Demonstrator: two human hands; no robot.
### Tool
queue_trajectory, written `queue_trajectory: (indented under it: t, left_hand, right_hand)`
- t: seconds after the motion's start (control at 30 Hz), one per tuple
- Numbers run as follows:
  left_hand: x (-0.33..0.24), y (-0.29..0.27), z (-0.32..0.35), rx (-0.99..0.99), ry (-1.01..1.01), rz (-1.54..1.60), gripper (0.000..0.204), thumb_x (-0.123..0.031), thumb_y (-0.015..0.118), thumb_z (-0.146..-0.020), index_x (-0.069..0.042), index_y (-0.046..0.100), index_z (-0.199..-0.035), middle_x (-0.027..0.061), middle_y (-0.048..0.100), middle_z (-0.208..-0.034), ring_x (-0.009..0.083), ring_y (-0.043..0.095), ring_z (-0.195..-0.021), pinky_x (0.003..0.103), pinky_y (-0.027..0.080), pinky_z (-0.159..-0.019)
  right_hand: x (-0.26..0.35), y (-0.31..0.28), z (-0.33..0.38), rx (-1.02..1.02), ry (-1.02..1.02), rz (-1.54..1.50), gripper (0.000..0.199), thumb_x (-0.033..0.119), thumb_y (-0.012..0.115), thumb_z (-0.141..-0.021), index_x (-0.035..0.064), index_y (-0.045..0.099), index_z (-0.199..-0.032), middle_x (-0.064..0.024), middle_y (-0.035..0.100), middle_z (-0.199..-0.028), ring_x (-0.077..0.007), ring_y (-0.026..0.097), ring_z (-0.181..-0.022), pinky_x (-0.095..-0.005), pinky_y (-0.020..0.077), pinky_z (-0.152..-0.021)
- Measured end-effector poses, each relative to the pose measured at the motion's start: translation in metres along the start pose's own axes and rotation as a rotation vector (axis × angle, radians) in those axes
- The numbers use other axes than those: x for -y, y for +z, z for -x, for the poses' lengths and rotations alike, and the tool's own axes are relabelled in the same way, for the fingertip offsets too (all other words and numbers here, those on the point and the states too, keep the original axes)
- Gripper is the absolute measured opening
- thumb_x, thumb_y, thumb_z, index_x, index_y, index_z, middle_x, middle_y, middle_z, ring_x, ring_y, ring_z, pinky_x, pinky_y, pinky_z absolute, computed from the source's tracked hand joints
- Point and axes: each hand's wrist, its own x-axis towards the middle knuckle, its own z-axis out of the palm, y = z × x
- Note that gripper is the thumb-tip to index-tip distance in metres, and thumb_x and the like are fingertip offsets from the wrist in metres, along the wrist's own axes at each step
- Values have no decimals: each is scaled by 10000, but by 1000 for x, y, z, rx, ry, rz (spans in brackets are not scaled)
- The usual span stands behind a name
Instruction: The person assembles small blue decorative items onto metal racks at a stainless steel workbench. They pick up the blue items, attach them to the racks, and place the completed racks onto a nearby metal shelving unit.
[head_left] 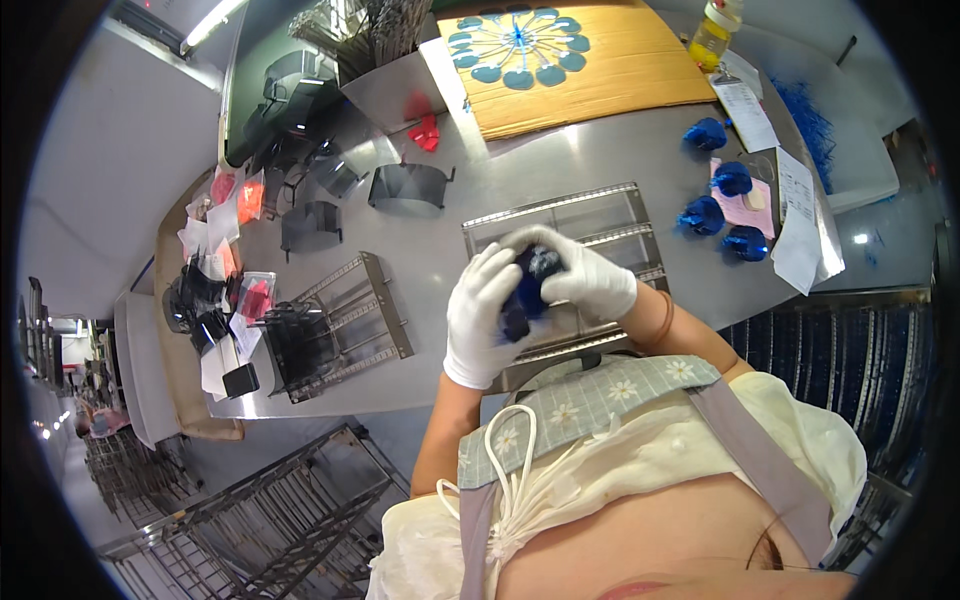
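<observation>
Both my hands wear white gloves and meet around a dark blue, glossy piece (pixel 530 285) in front of my chest. My left hand (pixel 476 325) grips it from the left, fingers curled over it. From the right, my right hand (pixel 590 277) closes on the same piece, its fingers bent across the top. The gloves cover part of the piece, so its exact kind is unclear. Beneath the hands lies a metal frame rack (pixel 570 212) with crossbars. Several shiny blue bundles (pixel 702 214) stand on the table to the right.
A cardboard sheet (pixel 620 60) at the back bears a ring of teal oval pieces (pixel 517 78). Dark curved visors (pixel 408 186) and another metal rack (pixel 365 318) occupy the left side. Papers (pixel 795 220) lie along the right edge, below a yellow-filled bottle (pixel 711 40).
</observation>
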Motion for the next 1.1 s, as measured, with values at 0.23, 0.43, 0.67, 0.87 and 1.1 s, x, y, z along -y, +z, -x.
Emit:
queue_trajectory:
  t: [0.23, 0.43, 0.67, 0.87, 1.1]
  left_hand:
    - [36, -21, 66, -508, -1002, 1513, 659, -43, 764, -902, -111, 434, -1468, 74, 595, -1294, 267, 693, -1043, 274, 592, -653]
    - [50, -13, 89, -175, -1166, 1174, 645, -16, 750, -905, -57, 450, -1474, 116, 607, -1344, 275, 715, -1081, 285, 608, -738]
    - [65, -3, 98, -16, -1219, 1106, 634, -147, 777, -931, -16, 461, -1466, 159, 606, -1410, 251, 683, -1174, 303, 574, -853]
    - [62, -10, 98, -37, -1192, 1153, 635, -185, 756, -947, -16, 460, -1483, 169, 593, -1447, 270, 684, -1185, 306, 583, -839]
    - [45, -1, 62, 135, -1121, 679, 628, -129, 806, -884, 0, 513, -1424, 150, 664, -1354, 201, 691, -1147, 325, 585, -909]
  right_hand:
    - [-51, -27, -102, -293, -91, -43, 314, 142, 675, -968, 47, 629, -1263, -63, 655, -1245, -131, 613, -1129, -300, 547, -953]
    - [-79, -13, -141, -342, -70, 423, 298, 84, 727, -908, 63, 673, -1201, -21, 682, -1228, -107, 629, -1089, -289, 524, -967]
    - [-63, -4, -125, -275, -297, 1039, 574, 198, 748, -812, 197, 629, -1374, -129, 680, -1249, -333, 699, -1071, -394, 581, -939]
    - [-51, -68, -81, -253, -240, 933, 735, 142, 769, -834, 137, 510, -1521, -159, 556, -1491, -295, 592, -1320, -363, 496, -1103]
    - [-21, -139, -25, -401, 124, 493, 655, 182, 751, -944, 96, 500, -1543, -76, 579, -1484, -218, 608, -1238, -354, 490, -1061]
